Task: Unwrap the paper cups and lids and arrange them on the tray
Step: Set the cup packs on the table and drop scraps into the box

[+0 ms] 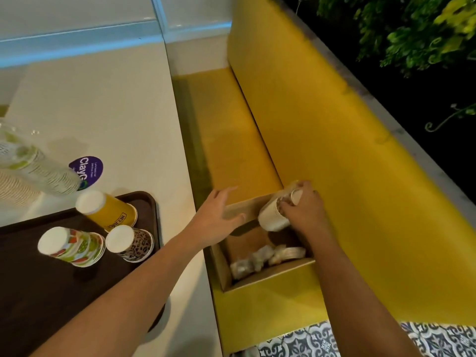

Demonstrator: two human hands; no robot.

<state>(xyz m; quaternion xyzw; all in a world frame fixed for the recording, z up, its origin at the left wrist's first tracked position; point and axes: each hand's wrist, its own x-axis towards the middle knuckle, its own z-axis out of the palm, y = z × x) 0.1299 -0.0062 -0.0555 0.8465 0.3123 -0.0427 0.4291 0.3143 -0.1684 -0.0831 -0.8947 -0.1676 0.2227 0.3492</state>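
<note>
Yellow bench (334,163) runs along your right and serves as the shelf for your supply: the cardboard box (219,266) sits on its seat, just beside the edge of the white table (116,112), so every reach is short. On the table the dark brown tray (31,292) lies at your left, near enough to take things straight from the box.

Beyond the tray, a long sleeve of cups (31,171) in clear wrap lies on its side on the table (it looks sealed, so I'd judge it waits its turn). Three stacks of paper cups already stand upside down on the tray, close together at its far corner: a yellow stack (110,212), a fruit-patterned stack (74,247) and a leopard-print stack (131,243). That grouping leaves the near part bare for more.

Your left hand (219,217) is spread at the box's raised flap (247,204), fingers straight and apart, gripping nothing. It seems placed to hold the flap back or steady the box, though I cannot tell whether it presses.

Your right hand (304,215) has its fingers curled round a wrapped stack of white cups (273,215), held tilted above the box's far end. Down in the box lie a few small wrapped bundles (257,258), too blurred to say whether they are cups or lids.
</note>
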